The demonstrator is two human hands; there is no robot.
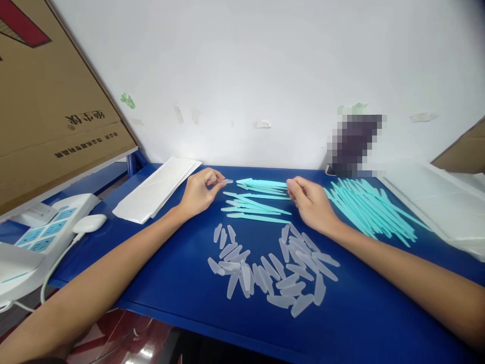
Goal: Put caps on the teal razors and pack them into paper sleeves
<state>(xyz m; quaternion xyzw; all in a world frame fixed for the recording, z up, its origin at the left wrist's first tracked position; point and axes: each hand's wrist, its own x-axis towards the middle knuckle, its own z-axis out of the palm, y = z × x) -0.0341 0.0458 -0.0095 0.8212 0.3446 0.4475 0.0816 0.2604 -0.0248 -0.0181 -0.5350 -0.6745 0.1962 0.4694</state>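
My left hand (202,191) pinches a small clear plastic blade cap (228,181) between thumb and fingertips. Facing it, my right hand (308,201) grips the handle end of a teal eyebrow razor (261,183), its blade end pointing left toward the cap. A short gap separates cap and razor. Below lie several more teal razors (257,206), side by side between my hands. Nearer to me, many loose translucent caps (280,275) are scattered in a curve. To the right of my right hand rests a big pile of teal razors (373,210).
White plastic bags (155,189) lie at the left on the blue table (170,288); clear bags (439,202) are at the right. A power strip (49,237) with a white plug and cable stands far left, below a cardboard box (56,91). A blurred dark object leans against the wall.
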